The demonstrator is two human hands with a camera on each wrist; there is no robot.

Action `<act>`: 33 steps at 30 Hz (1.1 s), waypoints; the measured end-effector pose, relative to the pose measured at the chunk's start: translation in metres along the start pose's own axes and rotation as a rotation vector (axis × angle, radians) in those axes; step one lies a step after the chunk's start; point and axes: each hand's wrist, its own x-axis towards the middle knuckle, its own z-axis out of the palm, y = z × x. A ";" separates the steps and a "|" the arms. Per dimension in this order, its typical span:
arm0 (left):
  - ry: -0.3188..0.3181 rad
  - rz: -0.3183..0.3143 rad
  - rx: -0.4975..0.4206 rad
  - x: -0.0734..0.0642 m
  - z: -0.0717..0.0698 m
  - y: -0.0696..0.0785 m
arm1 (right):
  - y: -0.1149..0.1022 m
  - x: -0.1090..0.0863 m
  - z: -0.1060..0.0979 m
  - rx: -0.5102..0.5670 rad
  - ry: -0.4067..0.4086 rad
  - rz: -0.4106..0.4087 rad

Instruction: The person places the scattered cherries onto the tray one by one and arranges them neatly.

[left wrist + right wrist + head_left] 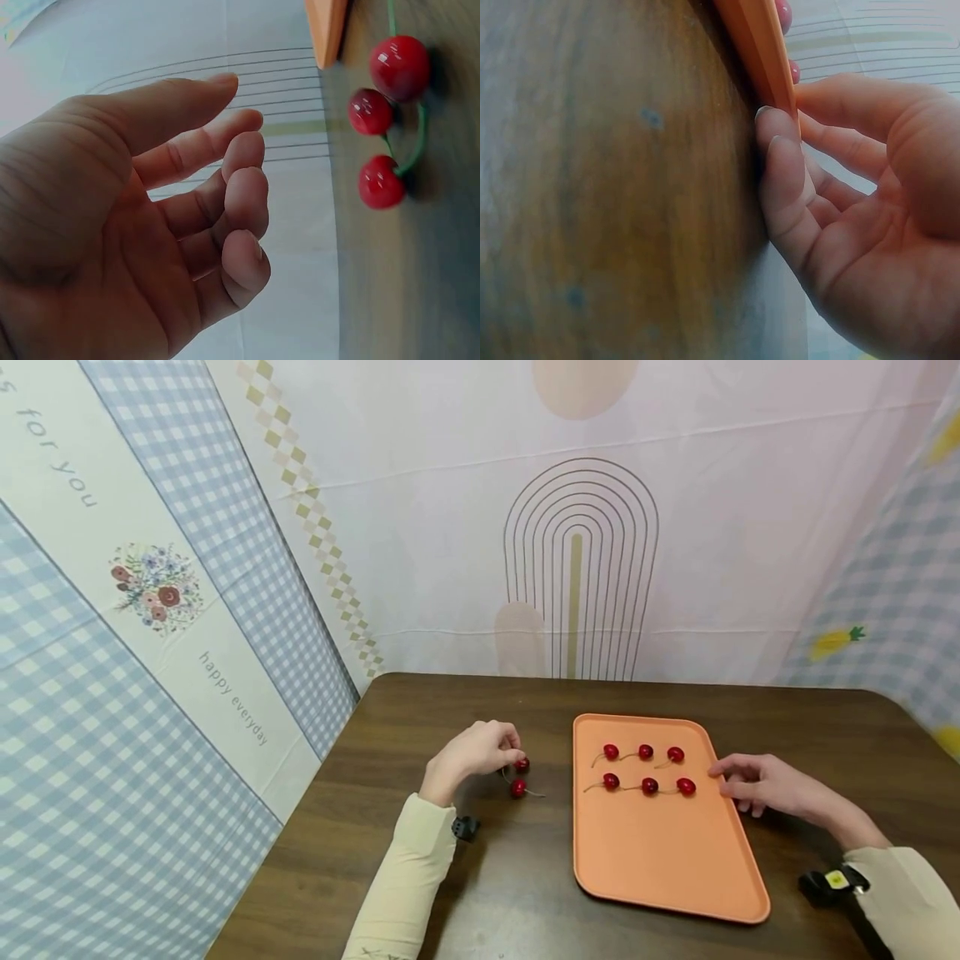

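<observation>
My left hand (480, 749) is over the table's left side, close above loose red cherries (518, 788). In the left wrist view its fingers bend loosely with nothing between them. Three shiny cherries (401, 67) with green stems lie beyond the fingertips there; the hand partly hides this group in the head view. On the right, my right hand (765, 785) pinches the right rim of an orange tray (660, 860). In the right wrist view the thumb meets the tray's edge (761, 52), with fingertips against its outer side.
Several cherries (649, 786) lie in two rows of three in the tray's far half, stems pointing mostly left. The brown wooden table (450, 693) ends at a patterned cloth backdrop (435, 527). A blue checked cloth (172, 468) hangs at the left.
</observation>
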 end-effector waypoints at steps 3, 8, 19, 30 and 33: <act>-0.010 -0.009 0.010 -0.002 0.002 -0.006 | 0.001 0.000 0.001 0.005 0.001 0.004; -0.049 0.030 0.008 -0.007 0.009 -0.008 | 0.003 0.001 0.001 0.008 0.000 -0.003; -0.122 0.082 0.147 -0.005 0.033 0.019 | 0.004 0.001 0.001 -0.002 0.000 -0.002; -0.084 0.041 0.359 -0.006 0.048 0.032 | 0.002 0.001 0.000 -0.002 -0.002 -0.021; -0.048 0.046 0.430 -0.006 0.051 0.035 | 0.003 0.000 0.001 0.002 -0.006 -0.037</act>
